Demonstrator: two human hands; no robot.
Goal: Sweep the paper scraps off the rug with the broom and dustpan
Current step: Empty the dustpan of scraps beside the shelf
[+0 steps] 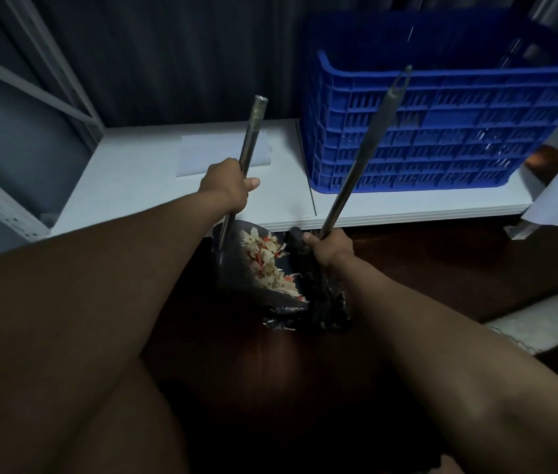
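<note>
Most of the sweeping looks done, by my reading: a heap of white and red scraps point(270, 265) already lies in the dustpan point(236, 271), and no loose scrap shows on the dark floor around it. The floor there is dim, so you cannot rule out small bits, and I cannot tell from here whether that dark surface is the rug itself. What seems left is a last check for strays, then carrying the load off to be emptied.

Your left hand point(228, 184) grips the dustpan's metal handle, fingers curled round it with the thumb sticking out to the right. Your right hand point(329, 246) is wrapped round the broom point(356, 165) low on its shaft, just above the dark head.

The dustpan sits on the floor just in front of the white shelf's point(134, 186) front edge, between your two forearms. Its open mouth faces toward you and to your right, where the broom's bristles point(325, 302) touch its lip. Its handle rises nearly upright, leaning slightly away from you. The broom's long axis runs from the bristles up and away to the right, its tip crossing in front of the blue crate point(441, 131) on the shelf.
</note>
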